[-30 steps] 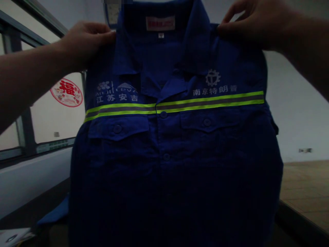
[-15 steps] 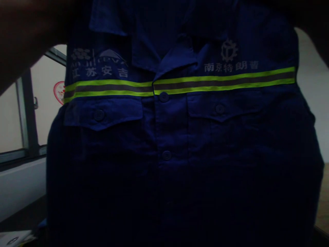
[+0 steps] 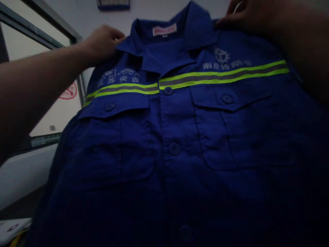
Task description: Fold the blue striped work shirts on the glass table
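Up at eleven and one o'clock, the left hand [image 3: 104, 43] and right hand [image 3: 253, 17] pinched the blue shirt [image 3: 177, 137] (buttoned up) at its shoulders, fingers closed, so it hung flat.

blue work shirt [image 3: 177, 137] buttoned, held up by shoulders, front facing camera (yellow-grey chest stripe).

Dim, backlit, shadowed lower frame
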### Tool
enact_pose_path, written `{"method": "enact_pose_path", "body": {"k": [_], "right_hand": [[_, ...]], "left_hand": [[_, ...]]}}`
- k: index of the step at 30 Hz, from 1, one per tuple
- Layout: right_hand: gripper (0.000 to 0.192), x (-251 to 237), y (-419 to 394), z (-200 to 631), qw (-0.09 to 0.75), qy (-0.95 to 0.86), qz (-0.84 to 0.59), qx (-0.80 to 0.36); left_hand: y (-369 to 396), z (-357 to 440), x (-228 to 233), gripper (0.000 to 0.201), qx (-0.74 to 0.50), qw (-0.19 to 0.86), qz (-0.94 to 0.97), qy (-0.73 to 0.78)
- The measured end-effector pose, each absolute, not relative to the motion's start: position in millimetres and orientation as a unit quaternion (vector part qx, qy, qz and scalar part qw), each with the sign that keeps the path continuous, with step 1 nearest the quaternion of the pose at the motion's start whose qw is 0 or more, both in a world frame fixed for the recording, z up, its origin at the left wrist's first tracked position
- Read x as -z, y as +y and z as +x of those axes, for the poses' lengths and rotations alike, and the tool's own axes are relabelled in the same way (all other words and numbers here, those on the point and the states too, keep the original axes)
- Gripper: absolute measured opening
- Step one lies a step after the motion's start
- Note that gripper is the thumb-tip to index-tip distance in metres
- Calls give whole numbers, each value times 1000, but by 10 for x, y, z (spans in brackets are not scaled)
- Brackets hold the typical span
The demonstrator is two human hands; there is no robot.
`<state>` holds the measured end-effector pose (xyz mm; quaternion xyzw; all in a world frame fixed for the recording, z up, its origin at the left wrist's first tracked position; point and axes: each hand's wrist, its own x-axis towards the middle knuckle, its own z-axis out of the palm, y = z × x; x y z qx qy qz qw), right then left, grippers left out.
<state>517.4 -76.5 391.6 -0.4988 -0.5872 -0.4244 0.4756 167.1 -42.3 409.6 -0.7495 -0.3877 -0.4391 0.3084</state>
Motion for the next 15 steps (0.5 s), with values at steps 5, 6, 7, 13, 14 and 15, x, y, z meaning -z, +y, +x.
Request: {"method": "enact_pose_path", "body": {"k": [5,6,7,13,14,15], "right_hand": [[48,-3779,2,5153,280,-620,-628,378],[49,-3623,174,5139,245,-635,-644,348],[50,-3413,342,5127,215,-647,-655,324],[30,-1444,997,5015,109,-659,-721,182],[26,-1109,1059,4993,99,-660,-726,164],[24,-803,1124,4977,92,-660,-730,151]], "left_hand": [[388,1769,-3667,42,335,300,-730,-514],[573,1820,-3470,39,324,277,-725,-540],[751,1881,-3230,35,307,259,-719,-568],[1330,2282,-1242,36,199,142,-723,-646],[1375,2331,-925,32,183,125,-727,-650],[1428,2370,-643,28,167,108,-731,-653]]}}
